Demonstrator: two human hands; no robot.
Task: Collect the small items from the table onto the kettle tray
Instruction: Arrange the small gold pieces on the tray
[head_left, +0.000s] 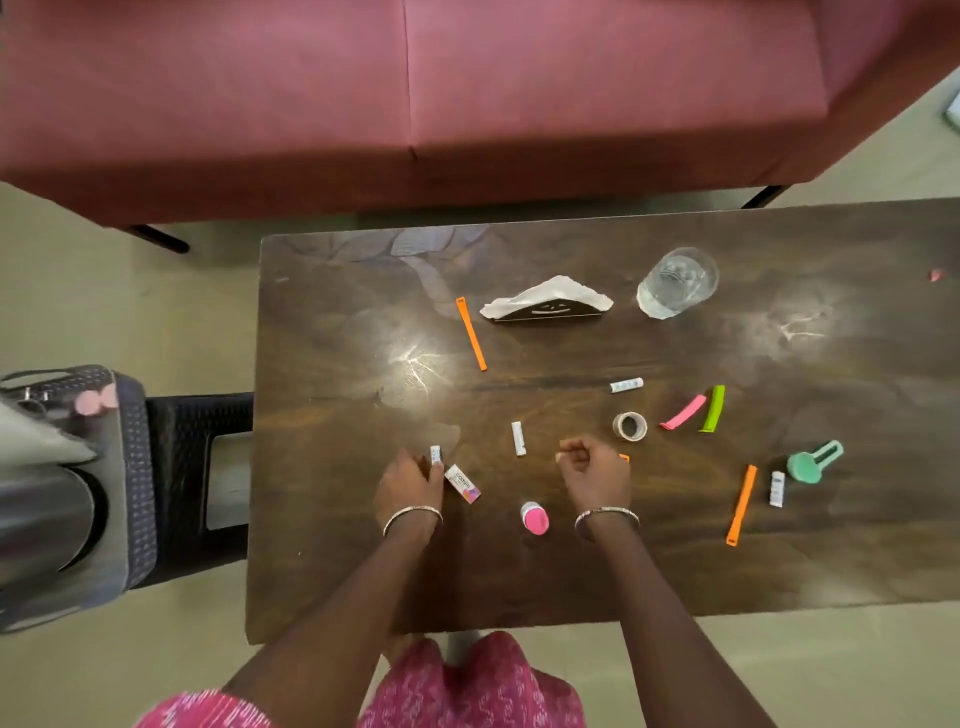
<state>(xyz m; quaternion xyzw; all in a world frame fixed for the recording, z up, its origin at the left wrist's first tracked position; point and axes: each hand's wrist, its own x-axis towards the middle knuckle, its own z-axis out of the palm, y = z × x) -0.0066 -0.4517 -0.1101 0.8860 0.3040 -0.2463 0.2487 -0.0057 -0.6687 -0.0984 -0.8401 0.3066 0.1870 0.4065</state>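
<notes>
Maroon sofa (415, 78) is standing beyond the dark wooden table (571, 582); left of the table, the tray (136, 467) is carrying a kettle (47, 519). Small items (712, 409) are lying scattered across the table. Near its front edge, the left hand (408, 486) is pinching a white tube (435, 455) beside a box (463, 484) with blurred lettering; the right hand (597, 470) is curling, and I cannot tell whether it is holding anything.

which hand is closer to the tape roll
Right. The right hand sits just beside the tape roll, toward the person; the left hand is well off to its left.
</notes>
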